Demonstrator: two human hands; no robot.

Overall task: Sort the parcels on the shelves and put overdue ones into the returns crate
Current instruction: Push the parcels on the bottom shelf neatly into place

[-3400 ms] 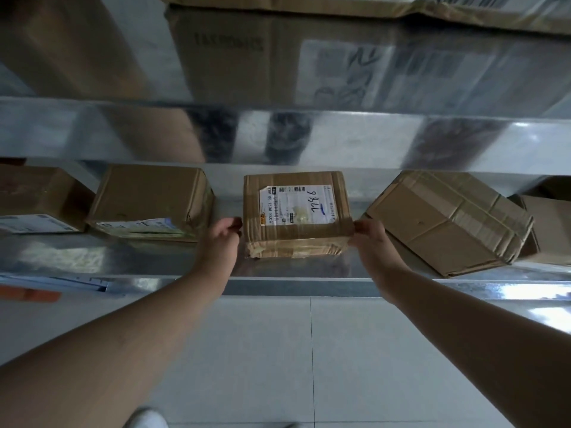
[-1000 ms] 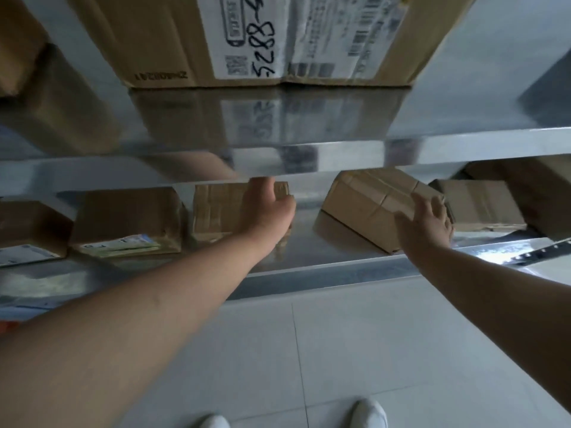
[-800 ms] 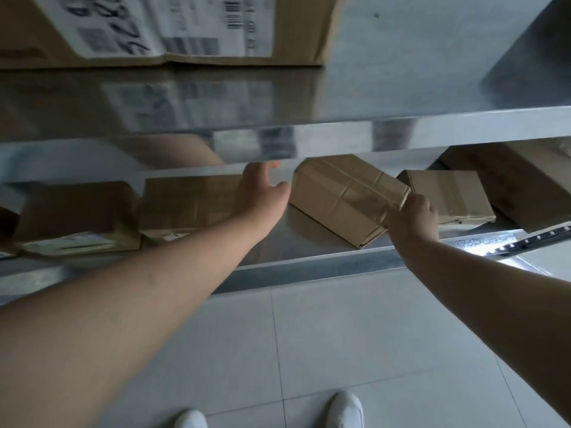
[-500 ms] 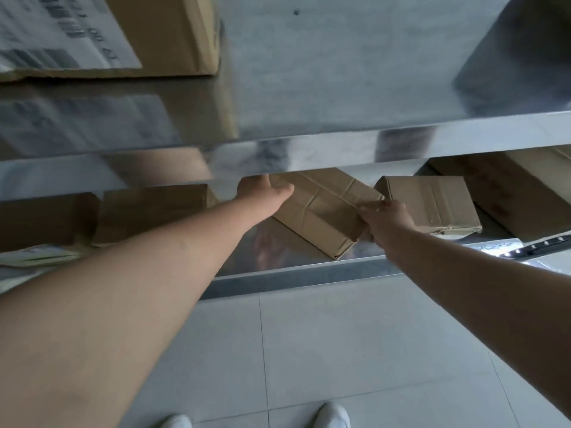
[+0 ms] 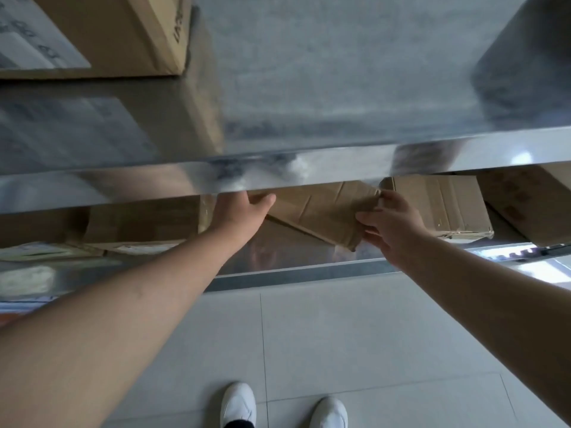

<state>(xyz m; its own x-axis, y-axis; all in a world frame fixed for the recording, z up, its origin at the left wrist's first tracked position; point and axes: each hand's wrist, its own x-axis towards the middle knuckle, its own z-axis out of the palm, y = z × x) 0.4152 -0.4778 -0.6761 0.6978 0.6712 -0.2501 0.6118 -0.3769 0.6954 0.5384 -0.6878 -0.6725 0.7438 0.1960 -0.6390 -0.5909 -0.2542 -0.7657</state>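
A brown cardboard parcel (image 5: 321, 211) lies tilted on the lower metal shelf (image 5: 296, 257), its near corner raised. My right hand (image 5: 392, 223) grips its right end, thumb under the corner and fingers over the top edge. My left hand (image 5: 241, 211) reaches to the parcel's left side with the thumb stretched toward it; its fingers are hidden behind the upper shelf's front edge. No returns crate is in view.
More cardboard parcels sit on the lower shelf: one to the left (image 5: 142, 227), one to the right (image 5: 445, 208), another at the far right (image 5: 531, 202). The upper shelf (image 5: 309, 88) carries a large labelled box (image 5: 92, 35). Below are grey floor tiles and my white shoes (image 5: 239, 403).
My hands left the labelled parcel and shifted right to the tilted parcel. The right hand closed on its right end; the left hand came up to its left side. The view swung right.
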